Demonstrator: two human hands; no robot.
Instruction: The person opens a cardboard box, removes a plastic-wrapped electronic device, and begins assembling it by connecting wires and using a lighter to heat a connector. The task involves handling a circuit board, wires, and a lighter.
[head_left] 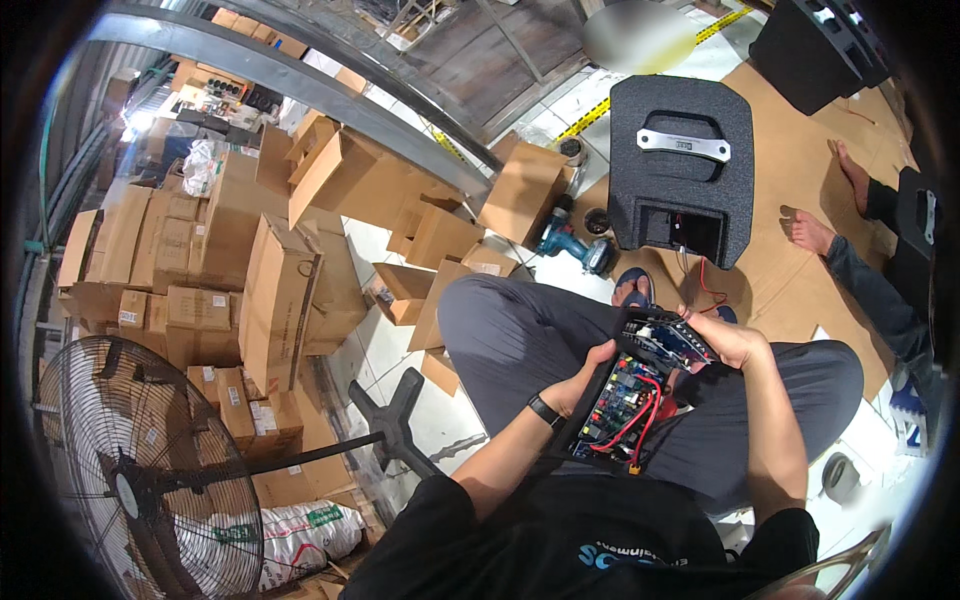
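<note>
Over my lap I hold an amplifier module [612, 408], a dark frame packed with circuit boards, with red wires and a yellow connector at its lower end. My left hand [580, 385] is closed on its left edge. At the top right my right hand [728, 340] grips the edge of the module's upper board [668, 342]; its fingertips are partly hidden. Just ahead stands a black speaker cabinet [680, 185] with a metal-trimmed handle. Thin wires [705, 280] hang out of the rectangular opening in its lower part.
A teal cordless drill [575, 242] lies left of the cabinet. A co-worker's hands [810, 232] rest near cardboard on the right, beside another speaker [815, 55]. Cardboard boxes [180, 235] are piled at left, behind a standing fan [150, 470]. A cardboard sheet [785, 120] covers floor tiles.
</note>
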